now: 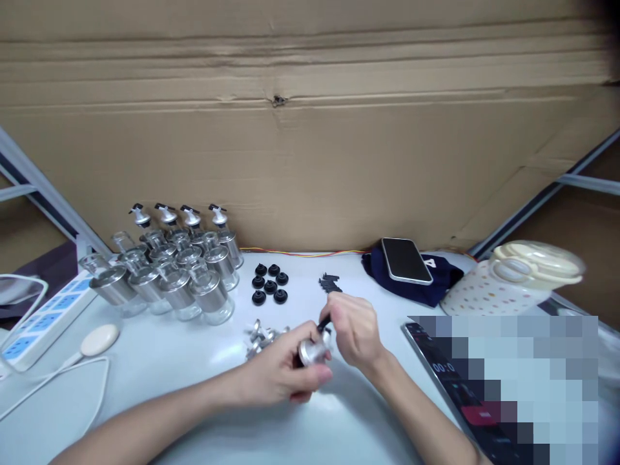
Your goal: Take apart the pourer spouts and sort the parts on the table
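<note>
My left hand [278, 371] is closed around a silver pourer top [311, 351], held above the table. My right hand [357, 327] pinches a small black lever [323, 322] against the upper side of that top; whether the two are joined is hidden by the fingers. Behind my left hand lies a cluster of silver pourer tops [259, 337]. Farther back, several black stoppers [270, 285] sit in a group, with a small pile of black levers [330, 282] to their right.
Glass bottles with steel sleeves [177, 292] stand at the left, the rear ones wearing pourers. A power strip [53, 316] and white cable lie left. On the right are a phone [407, 260] on dark cloth [443, 284], a spotted container [498, 287] and a timer screen [443, 368].
</note>
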